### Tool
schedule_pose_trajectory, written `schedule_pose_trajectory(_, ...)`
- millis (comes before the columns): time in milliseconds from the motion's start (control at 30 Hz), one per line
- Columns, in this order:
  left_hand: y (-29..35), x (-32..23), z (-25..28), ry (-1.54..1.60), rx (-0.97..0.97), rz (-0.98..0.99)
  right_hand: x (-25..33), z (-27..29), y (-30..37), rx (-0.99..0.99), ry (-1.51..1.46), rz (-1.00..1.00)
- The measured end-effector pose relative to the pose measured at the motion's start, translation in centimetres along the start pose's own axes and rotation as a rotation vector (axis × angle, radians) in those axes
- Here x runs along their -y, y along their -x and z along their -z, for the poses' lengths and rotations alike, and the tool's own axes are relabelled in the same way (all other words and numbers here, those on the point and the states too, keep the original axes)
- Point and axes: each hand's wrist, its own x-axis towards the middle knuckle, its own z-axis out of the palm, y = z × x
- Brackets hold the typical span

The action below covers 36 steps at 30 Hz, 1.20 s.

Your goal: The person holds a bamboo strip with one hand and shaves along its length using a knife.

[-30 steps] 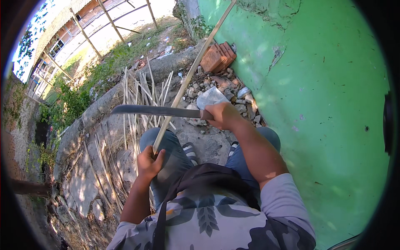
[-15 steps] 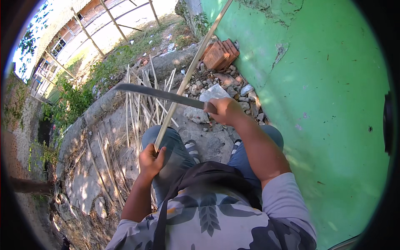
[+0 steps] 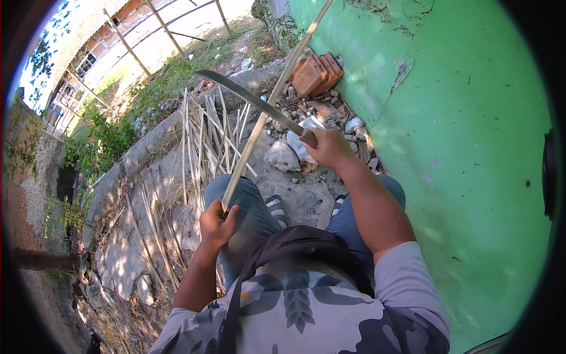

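In my left hand, closed by my left knee, is the lower end of a long, pale bamboo strip. The strip slants away up and to the right, past the top edge of the view. My right hand grips the short handle of a machete out in front of my knees. Its dark blade points to the far left and crosses the strip about midway along. Whether blade and strip touch, I cannot tell.
Split bamboo strips lie heaped on the ground ahead, with more strips at the left. Rubble and stacked orange bricks lie along the green wall, close on my right. A low concrete edge curves around the left.
The machete has swung so its tip is farther away and its blade slants more steeply. My right hand has shifted slightly right. My left hand still holds the strip in nearly the same place.
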Motion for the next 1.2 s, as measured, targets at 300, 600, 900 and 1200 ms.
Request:
schedule_pose_trajectory(300, 0.3, 0.8, 0.4, -0.006, 0.003, -0.075, 1.7, -0.1, -0.6, 0.294, 0.357, 0.265)
schedule_pose_trajectory(600, 0.0, -0.2, 0.7, 0.056, 0.044, 0.076, 0.5, -0.3, 0.4, 0.134, 0.099, -0.024)
schedule_pose_trajectory(900, 0.1, -0.2, 0.5, 0.051, -0.013, -0.027, 0.9, 0.8, -0.4, 0.188, 0.285, 0.247)
schedule_pose_trajectory(1200, -0.5, -0.3, 0.6, -0.098, 0.020, 0.087, 1.0, 0.8, 0.4, 0.161, 0.098, -0.021)
